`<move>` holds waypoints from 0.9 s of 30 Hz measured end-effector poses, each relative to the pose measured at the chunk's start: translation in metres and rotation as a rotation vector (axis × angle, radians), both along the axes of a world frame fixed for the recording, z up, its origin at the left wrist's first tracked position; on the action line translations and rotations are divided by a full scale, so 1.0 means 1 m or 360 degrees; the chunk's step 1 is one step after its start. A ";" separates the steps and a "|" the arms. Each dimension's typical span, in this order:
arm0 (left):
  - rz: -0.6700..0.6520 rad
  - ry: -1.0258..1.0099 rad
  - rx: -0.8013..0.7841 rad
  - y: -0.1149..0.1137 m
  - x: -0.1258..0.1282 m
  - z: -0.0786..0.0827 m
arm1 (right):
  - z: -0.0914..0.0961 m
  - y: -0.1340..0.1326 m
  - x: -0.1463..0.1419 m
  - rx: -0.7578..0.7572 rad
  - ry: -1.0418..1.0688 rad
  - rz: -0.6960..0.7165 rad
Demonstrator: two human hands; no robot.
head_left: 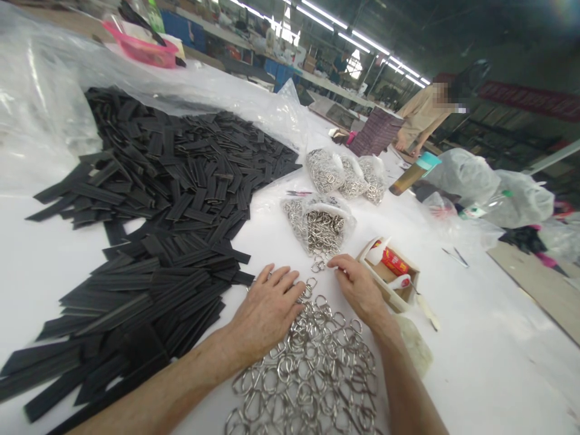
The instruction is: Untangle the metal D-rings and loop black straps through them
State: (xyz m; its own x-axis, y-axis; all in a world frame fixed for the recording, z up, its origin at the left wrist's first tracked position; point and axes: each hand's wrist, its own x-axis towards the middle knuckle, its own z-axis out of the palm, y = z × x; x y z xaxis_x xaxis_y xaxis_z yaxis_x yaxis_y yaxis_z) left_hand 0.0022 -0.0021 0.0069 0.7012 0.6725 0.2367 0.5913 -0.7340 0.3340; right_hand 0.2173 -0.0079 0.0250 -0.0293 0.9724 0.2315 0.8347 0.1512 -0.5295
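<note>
My left hand (269,308) lies palm down with its fingers stretched out, at the upper left of a spread of metal D-rings (312,362). A few of the rings show by its fingertips. My right hand (357,290) is loosely curved, thumb and forefinger apart. Its fingertips are beside a few loose rings (318,264), which lie at the mouth of an opened clear plastic bag (324,229) full of more rings. Nothing shows held in either hand. To the left, a big heap of black strap pieces (181,163) runs down to a nearer pile (149,290).
Three tied bags of rings (347,175) stand farther back. At right are a small box (387,272) with a red packet, tweezers (455,258), and a tilted teal-lidded bottle (414,172). A pink basket (145,48) sits far left. Another person (419,115) leans over a table.
</note>
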 end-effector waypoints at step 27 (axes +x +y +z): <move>-0.0004 0.0006 0.0014 0.000 -0.001 0.001 | -0.002 -0.003 -0.017 -0.0088 -0.0131 0.0114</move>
State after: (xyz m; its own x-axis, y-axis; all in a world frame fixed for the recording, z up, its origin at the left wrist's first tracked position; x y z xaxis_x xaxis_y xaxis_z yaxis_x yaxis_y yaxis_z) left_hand 0.0015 -0.0025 0.0077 0.7036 0.6689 0.2397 0.5910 -0.7382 0.3252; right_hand 0.2007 -0.0109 0.0227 -0.1161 0.9784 0.1713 0.8639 0.1846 -0.4686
